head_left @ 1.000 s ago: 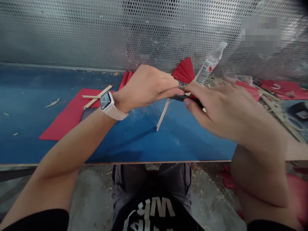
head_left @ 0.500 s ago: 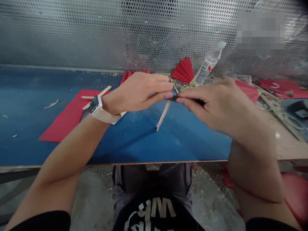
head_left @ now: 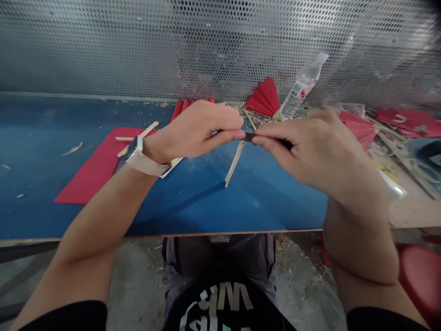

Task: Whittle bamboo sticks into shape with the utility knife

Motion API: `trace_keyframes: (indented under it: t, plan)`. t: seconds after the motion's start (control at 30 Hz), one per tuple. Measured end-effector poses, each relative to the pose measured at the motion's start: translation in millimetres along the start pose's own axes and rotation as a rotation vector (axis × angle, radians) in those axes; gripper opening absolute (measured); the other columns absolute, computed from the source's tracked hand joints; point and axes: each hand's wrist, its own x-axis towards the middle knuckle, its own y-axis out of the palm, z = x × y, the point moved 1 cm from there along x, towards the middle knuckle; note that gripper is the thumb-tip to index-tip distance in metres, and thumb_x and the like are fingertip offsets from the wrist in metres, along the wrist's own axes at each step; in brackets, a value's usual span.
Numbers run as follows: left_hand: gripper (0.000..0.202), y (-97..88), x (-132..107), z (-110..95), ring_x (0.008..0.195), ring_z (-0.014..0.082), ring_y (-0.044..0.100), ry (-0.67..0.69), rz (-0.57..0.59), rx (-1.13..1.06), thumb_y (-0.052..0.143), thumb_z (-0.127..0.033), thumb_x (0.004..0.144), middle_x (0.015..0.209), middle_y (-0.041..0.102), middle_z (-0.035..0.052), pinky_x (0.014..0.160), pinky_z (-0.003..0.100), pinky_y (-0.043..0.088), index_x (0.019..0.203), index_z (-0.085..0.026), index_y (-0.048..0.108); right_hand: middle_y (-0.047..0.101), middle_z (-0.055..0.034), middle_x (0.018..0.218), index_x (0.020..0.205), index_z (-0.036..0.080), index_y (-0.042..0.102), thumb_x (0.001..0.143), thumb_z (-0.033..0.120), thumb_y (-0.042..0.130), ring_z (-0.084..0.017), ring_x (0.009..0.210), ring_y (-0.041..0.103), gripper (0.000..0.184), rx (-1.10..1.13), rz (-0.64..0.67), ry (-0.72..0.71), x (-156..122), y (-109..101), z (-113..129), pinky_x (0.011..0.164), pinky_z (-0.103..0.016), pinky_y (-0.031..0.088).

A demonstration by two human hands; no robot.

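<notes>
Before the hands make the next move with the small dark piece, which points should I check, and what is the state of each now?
1. Left hand pinches the dark piece: ok, fingertips closed on its left end.
2. Right hand pinches it too: ok, thumb and finger on its right part.
3. What the dark piece is: cannot tell, mostly hidden.
4. Pale wooden stick under the hands: ok, slanting down over the blue table; its top end is hidden.
5. Plastic bottle apart from the hands: ok, leaning at the mesh wall.
6. Red sheet flat: ok.
</notes>
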Motion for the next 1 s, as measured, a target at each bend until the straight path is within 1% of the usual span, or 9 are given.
trace_keyframes:
  t: [0.23,0.37,0.47,0.57,0.67,0.73,0.83,0.9,1.0]
  plan:
    - [0.061,-2.9,2,4,0.064,0.0142,0.059,0.004,0.004,-0.042,0.034,-0.057,0.121,0.066,0.049,-0.0010,0.066,0.030,0.047,0.075,-0.022,0.054,0.072,-0.0030,0.070,0.099,0.028,0.087,0.113,0.036,0.056,-0.021,0.064,0.062,0.035,-0.016,0.016,-0.015,2,-1,-1,0.073,-0.039,0.037]
    - [0.063,-0.6,9,6,0.067,0.0163,0.059,-0.027,-0.075,-0.033,0.033,-0.062,0.119,0.068,0.054,0.0021,0.063,0.033,0.046,0.072,-0.023,0.050,0.078,-0.0046,0.078,0.098,0.027,0.088,0.112,0.034,0.055,-0.022,0.068,0.066,0.036,0.004,0.035,-0.006,3,-4,-1,0.073,-0.040,0.040]
    - [0.072,2.7,20,4,0.065,0.0160,0.057,-0.026,-0.105,-0.037,0.027,-0.067,0.119,0.065,0.051,0.0024,0.062,0.033,0.044,0.065,-0.023,0.044,0.077,-0.0040,0.075,0.096,0.028,0.087,0.112,0.034,0.054,-0.022,0.066,0.065,0.038,-0.018,0.056,-0.012,4,-5,-1,0.072,-0.040,0.041]
    - [0.078,0.9,32,-1,0.060,0.0111,0.052,0.016,-0.084,-0.061,0.023,-0.069,0.119,0.061,0.046,0.0003,0.062,0.031,0.040,0.059,-0.021,0.039,0.075,-0.0051,0.072,0.092,0.027,0.087,0.113,0.036,0.054,-0.023,0.067,0.065,0.040,-0.047,0.051,-0.008,4,-5,-2,0.072,-0.041,0.040]
    - [0.082,-3.5,39,-3,0.057,0.0084,0.044,0.044,-0.020,-0.012,0.025,-0.065,0.121,0.058,0.048,-0.0004,0.062,0.031,0.033,0.057,-0.019,0.044,0.074,-0.0071,0.072,0.090,0.026,0.087,0.112,0.038,0.055,-0.026,0.070,0.068,0.041,-0.036,0.040,0.008,4,-4,-4,0.074,-0.042,0.041]
    - [0.082,-4.1,39,-4,0.056,0.0111,0.045,0.039,0.017,0.066,0.025,-0.066,0.120,0.057,0.051,0.0010,0.059,0.034,0.028,0.057,-0.019,0.050,0.073,-0.0072,0.072,0.091,0.026,0.087,0.112,0.038,0.055,-0.027,0.071,0.068,0.040,-0.027,0.047,0.013,4,-3,-6,0.075,-0.043,0.041]
    - [0.081,0.0,36,-3,0.055,0.0165,0.051,0.009,0.016,0.149,0.025,-0.069,0.118,0.056,0.053,0.0032,0.057,0.038,0.024,0.057,-0.022,0.051,0.073,-0.0063,0.072,0.094,0.027,0.087,0.112,0.038,0.055,-0.026,0.072,0.067,0.038,-0.025,0.047,0.016,5,0,-6,0.074,-0.042,0.041]
    - [0.081,3.6,32,-3,0.055,0.0179,0.053,-0.015,-0.010,0.159,0.025,-0.069,0.118,0.055,0.054,0.0035,0.057,0.039,0.025,0.058,-0.022,0.050,0.072,-0.0059,0.072,0.095,0.027,0.086,0.112,0.037,0.055,-0.025,0.071,0.067,0.037,-0.024,0.035,0.026,5,3,-4,0.074,-0.041,0.040]
    - [0.079,4.6,28,-2,0.056,0.0185,0.057,-0.030,-0.003,0.133,0.024,-0.068,0.118,0.055,0.056,0.0040,0.057,0.037,0.031,0.061,-0.023,0.053,0.073,-0.0056,0.072,0.099,0.027,0.087,0.113,0.036,0.054,-0.024,0.069,0.066,0.037,-0.031,-0.007,0.062,3,7,3,0.072,-0.041,0.040]
